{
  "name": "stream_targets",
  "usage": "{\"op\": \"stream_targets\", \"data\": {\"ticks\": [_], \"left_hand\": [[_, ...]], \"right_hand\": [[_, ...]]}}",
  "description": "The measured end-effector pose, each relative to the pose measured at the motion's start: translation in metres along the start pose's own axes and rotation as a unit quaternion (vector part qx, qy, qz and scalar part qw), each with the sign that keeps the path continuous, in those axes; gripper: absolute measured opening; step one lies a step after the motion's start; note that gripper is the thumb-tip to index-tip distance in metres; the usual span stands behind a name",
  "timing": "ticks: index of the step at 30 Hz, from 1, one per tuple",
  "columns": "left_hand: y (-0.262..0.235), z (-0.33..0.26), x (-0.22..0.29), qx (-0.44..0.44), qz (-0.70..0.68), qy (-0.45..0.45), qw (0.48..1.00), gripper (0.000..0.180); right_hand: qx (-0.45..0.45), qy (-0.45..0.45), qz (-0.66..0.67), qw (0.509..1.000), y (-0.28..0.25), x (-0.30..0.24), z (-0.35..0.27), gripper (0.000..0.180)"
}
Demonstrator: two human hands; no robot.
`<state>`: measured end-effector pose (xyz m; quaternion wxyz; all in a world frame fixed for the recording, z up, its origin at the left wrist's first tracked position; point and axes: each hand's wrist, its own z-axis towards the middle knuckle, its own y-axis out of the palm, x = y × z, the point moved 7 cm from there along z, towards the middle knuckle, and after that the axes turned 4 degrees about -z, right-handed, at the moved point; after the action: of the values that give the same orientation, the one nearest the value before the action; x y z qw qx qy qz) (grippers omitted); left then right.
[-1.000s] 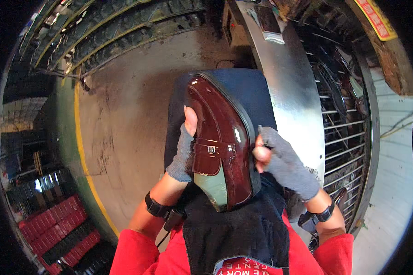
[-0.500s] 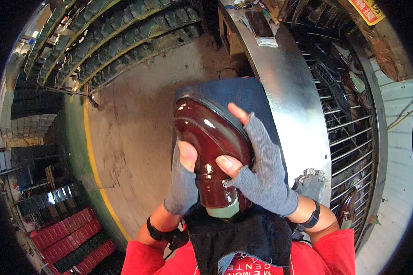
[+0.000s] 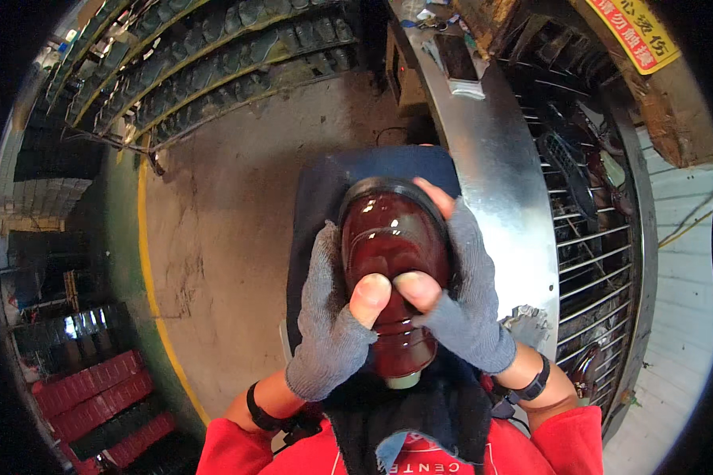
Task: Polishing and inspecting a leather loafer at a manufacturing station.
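Observation:
A glossy dark red shoe (image 3: 394, 237) with a black sole edge points toe-away in front of my body. Part of a pale green last (image 3: 404, 381) shows at its near end. My left hand (image 3: 329, 324), in a grey fingerless glove, is closed around the shoe's left side. Around the right side, my right hand (image 3: 469, 297) is closed in a matching glove. Both thumbs press side by side on the shoe's upper; the left fingers are mostly hidden. Beneath lies a dark blue padded surface (image 3: 318, 178), with black cloth (image 3: 404, 412) near my body.
A metal counter (image 3: 503, 174) runs along the right, with a phone-like dark slab (image 3: 457, 57) at its far end. Beyond it, a rack of metal rods (image 3: 598, 247) carries several shoes. Shelves of dark footwear shapes (image 3: 249, 51) stand far left; red slatted pieces (image 3: 95, 388) sit lower left.
The shoe has turned from leaning left to pointing nearly straight ahead. My left hand has moved up its side, and the left thumb now lies beside the right thumb on the upper.

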<state>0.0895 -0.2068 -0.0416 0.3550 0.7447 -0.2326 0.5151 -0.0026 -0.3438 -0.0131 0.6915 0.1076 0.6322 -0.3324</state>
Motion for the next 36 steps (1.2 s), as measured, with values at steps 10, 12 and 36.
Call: {"op": "stream_targets", "data": {"ticks": [10,12,36], "left_hand": [[0.017,0.122,0.06,-0.195,0.007,0.174,0.965,0.088],[0.023,0.133,0.041,-0.22,0.091,0.097,0.966,0.067],[0.01,0.048,0.015,0.057,0.395,0.305,0.865,0.055]], "right_hand": [[-0.197,0.302,0.679,0.639,0.067,0.101,-0.022,0.048],[-0.081,0.425,0.634,0.641,0.069,0.116,-0.042,0.044],[-0.059,0.422,0.331,0.842,0.032,0.087,-0.091,0.079]]}}
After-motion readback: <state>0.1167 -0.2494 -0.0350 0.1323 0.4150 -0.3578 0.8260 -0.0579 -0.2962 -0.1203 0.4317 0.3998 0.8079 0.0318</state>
